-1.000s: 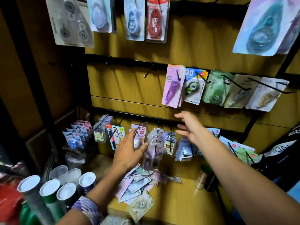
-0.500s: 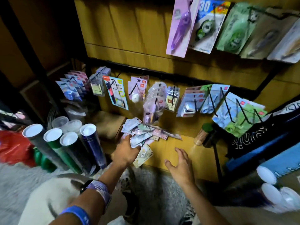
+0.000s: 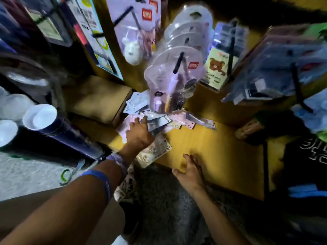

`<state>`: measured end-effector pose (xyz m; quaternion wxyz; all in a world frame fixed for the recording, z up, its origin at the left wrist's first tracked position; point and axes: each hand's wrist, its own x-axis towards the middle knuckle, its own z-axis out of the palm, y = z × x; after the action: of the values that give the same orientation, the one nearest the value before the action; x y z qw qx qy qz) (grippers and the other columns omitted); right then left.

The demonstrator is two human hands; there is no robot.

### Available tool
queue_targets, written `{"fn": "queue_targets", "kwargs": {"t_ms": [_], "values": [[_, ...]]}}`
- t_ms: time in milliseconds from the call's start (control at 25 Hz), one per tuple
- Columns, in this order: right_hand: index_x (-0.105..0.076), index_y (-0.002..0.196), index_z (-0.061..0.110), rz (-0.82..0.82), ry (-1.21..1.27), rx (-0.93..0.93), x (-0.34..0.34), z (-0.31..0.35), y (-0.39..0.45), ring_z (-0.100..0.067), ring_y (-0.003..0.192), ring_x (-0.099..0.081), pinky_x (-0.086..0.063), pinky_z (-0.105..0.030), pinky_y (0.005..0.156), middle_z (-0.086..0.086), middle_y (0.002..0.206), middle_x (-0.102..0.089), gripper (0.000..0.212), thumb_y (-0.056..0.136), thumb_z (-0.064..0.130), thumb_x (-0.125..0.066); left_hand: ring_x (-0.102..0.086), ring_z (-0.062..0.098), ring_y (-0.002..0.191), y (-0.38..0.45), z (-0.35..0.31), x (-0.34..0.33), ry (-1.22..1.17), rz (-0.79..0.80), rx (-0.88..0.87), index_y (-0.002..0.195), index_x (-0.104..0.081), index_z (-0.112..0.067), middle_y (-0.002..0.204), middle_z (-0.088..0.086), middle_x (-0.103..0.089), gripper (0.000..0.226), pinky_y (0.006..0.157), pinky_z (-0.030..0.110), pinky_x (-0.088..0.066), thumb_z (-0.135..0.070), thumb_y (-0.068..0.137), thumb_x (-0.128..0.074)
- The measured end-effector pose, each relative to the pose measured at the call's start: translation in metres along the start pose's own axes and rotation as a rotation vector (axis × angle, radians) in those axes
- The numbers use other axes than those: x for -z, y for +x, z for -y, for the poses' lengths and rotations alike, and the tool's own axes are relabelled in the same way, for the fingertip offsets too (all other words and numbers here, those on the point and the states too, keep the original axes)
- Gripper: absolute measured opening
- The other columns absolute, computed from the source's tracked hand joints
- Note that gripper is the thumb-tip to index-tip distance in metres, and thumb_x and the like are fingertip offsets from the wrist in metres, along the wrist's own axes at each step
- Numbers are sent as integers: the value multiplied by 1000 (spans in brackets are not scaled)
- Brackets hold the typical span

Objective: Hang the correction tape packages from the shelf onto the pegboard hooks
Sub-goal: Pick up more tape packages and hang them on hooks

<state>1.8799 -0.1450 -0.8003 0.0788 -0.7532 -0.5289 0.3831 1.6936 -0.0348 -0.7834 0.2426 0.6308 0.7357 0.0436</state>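
Loose correction tape packages (image 3: 159,121) lie in a heap on the wooden shelf (image 3: 221,147), below the pegboard hooks. My left hand (image 3: 138,133) lies on the left side of the heap with its fingertips among the packages; blur hides whether it pinches one. A cream package (image 3: 155,151) sticks out from under that wrist at the shelf's front edge. My right hand (image 3: 191,172) rests at the shelf's front edge with fingers spread, holding nothing. A black hook (image 3: 178,62) straight above the heap carries a stack of clear blister packs (image 3: 169,82).
Dark tubes with white caps (image 3: 40,117) lean at the left beside a cardboard box (image 3: 99,96). Bear-print packs (image 3: 215,68) and blue packs (image 3: 276,68) hang on long hooks to the right. A brown roll (image 3: 247,129) and a dark bag (image 3: 309,156) crowd the shelf's right end.
My head has dropped much closer to the shelf. The left hand stays on the heap. The right hand came down from the hooks and has settled on the shelf's front edge.
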Motion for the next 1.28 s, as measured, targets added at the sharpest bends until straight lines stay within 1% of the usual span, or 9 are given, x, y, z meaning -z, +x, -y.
{"fn": "queue_targets", "kwargs": {"t_ms": [120,280,440,560,680,840,960,1080,1280], "values": [[-36,147,24,-12,1,-7,-1,-10,20,-24,139,-29,-31,-38,113,-1,156,-25,71,84,33,-69,-44,48,125,76,14,-29,130,-24,-42,139,-46,-13,140,27,-46,73,105,53,-36,-57,82,-59],[-39,144,24,-51,58,-14,5,-18,36,-23,135,-35,-34,-37,112,0,153,-29,69,83,29,-71,-47,26,132,243,124,-161,52,46,-188,143,-34,-53,146,-4,-48,105,105,50,-39,-103,50,-37],[-47,138,20,-70,192,-65,5,-22,39,-24,125,-46,-41,-36,106,-4,140,-44,63,81,22,-73,-54,31,119,110,23,-80,169,-41,-413,121,-66,-35,128,-1,-65,72,102,52,-39,-79,70,-41],[-51,135,17,-89,277,-129,4,-25,41,-23,123,-48,-39,-31,104,-6,136,-48,59,81,18,-74,-23,41,139,45,-17,-66,213,113,-429,141,-47,-37,161,4,-24,72,99,52,-41,-56,72,-49],[-52,133,17,-69,301,-165,1,-31,41,-23,123,-49,-38,-26,99,-6,137,-49,56,82,18,-74,-24,33,139,17,-30,-81,325,313,-368,135,-53,-17,164,2,5,62,103,47,-37,-41,79,-66],[-56,129,16,-89,356,-193,-1,-40,45,-23,117,-52,-40,-25,93,-7,133,-52,50,82,18,-73,-37,33,128,8,-37,-82,269,194,-474,146,-37,-15,149,11,-27,76,100,43,-39,-41,79,-63],[-56,128,18,-89,388,-221,-4,-45,48,-23,114,-54,-44,-29,96,-5,130,-53,49,82,18,-73,-26,42,138,39,-33,-70,225,-46,-319,153,-20,-22,153,19,-21,80,106,52,-31,-45,86,-56],[-55,129,20,-87,377,-216,-7,-48,48,-23,114,-54,-46,-33,97,-6,132,-52,50,83,18,-71,2,44,147,67,-22,-63,105,180,-83,154,0,-36,162,14,0,104,112,68,-15,-55,78,-68],[-42,141,26,29,472,-288,-13,-50,48,-24,122,-49,-41,-24,87,-4,140,-46,64,84,17,-70,0,46,146,33,-22,-83,225,240,-188,153,1,-43,163,10,6,95,107,67,-24,-60,82,-60]]}}
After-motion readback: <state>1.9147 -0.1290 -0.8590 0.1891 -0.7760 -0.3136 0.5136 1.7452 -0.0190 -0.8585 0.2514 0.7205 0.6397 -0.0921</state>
